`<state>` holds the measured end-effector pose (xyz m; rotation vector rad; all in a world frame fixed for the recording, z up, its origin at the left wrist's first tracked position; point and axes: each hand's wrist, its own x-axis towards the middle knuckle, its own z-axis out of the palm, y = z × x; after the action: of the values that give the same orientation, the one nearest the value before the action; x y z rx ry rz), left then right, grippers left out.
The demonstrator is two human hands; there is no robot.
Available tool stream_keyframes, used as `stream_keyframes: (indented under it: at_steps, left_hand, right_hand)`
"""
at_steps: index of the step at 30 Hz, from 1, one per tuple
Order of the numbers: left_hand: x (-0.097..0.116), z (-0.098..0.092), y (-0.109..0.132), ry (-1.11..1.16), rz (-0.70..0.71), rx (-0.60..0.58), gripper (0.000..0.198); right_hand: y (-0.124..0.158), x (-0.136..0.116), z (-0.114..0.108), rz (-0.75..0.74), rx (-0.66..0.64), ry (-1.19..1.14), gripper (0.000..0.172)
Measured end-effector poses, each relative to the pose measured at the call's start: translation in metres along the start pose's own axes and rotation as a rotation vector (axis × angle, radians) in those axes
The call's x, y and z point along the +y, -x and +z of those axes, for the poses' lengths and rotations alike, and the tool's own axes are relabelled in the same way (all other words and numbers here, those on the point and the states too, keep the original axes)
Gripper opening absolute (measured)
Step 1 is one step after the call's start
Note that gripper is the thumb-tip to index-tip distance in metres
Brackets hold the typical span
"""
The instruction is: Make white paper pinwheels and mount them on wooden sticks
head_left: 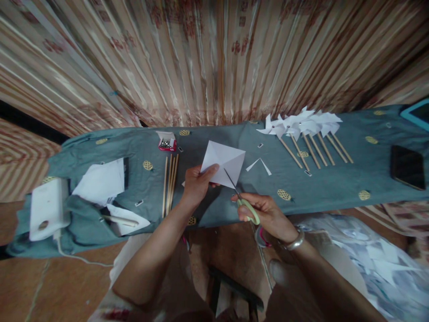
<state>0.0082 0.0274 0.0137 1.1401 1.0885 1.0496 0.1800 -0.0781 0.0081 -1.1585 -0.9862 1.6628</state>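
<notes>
My left hand (198, 182) pinches a creased white paper square (224, 156) by its left side, thumb on top and fingers underneath. Light green-handled scissors (248, 212) sit in my right hand (266, 212), fingers through the loops. Their blades lie over the paper's lower corner, with the tip pointing toward its middle; whether they are cutting through cannot be made out. Just right of the square, a thin V-shaped paper offcut (259, 164) rests on the cloth. Several wooden sticks (170, 183) lie left of my left hand, below a small red box of metal pins (166, 142).
Several paper pinwheels on sticks (301, 125) lie at the back right of the green cloth-covered table (335, 188). Farther right are a dark phone (407, 166) and a blue-edged device (417, 115). White paper sheets (102, 181) and a white power box (48, 208) occupy the left end.
</notes>
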Motion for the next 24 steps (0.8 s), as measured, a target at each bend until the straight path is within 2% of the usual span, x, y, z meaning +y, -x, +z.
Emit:
stream_keyframes:
  at_steps: [13, 20, 24]
  left_hand:
    - [0.002, -0.001, -0.001, 0.017, -0.010, 0.019, 0.033]
    - [0.005, -0.014, -0.011, 0.064, 0.024, 0.114, 0.031]
    - [0.005, -0.019, -0.014, 0.061, 0.030, 0.099, 0.031]
  right_hand:
    - [0.002, -0.005, 0.001, 0.027, -0.027, 0.017, 0.037]
    - [0.002, -0.003, -0.005, 0.057, -0.047, 0.100, 0.044]
    - [0.001, -0.007, -0.015, 0.037, 0.015, 0.184, 0.045]
